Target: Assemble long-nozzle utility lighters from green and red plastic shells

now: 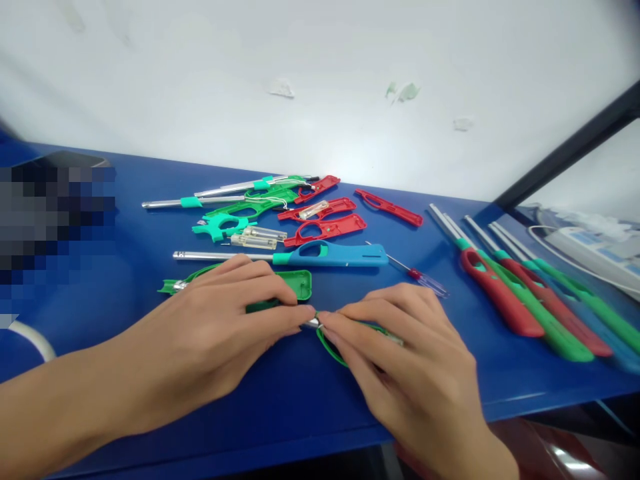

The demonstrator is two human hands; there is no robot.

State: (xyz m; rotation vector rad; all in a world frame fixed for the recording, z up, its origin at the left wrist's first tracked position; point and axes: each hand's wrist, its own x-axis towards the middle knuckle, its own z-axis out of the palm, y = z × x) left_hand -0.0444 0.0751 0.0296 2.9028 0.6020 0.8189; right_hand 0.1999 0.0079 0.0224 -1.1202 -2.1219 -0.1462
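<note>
My left hand is closed, thumb and fingers pinched at a short silver metal piece. Facing it, my right hand pinches the near end of a green lighter part, whose thin curved edge and a clear piece show beneath the fingers. The fingertips of both hands almost meet, and they hide most of what is held. Under my left hand lies a green lighter casing half with a metal end at its left. Just beyond, a blue long-necked lighter lies sideways on the blue table.
Red casing halves, clear fuel tanks, a teal part and metal tubes lie behind. A screwdriver is right of centre. Several long-necked lighters line the right side. A white wall borders the back.
</note>
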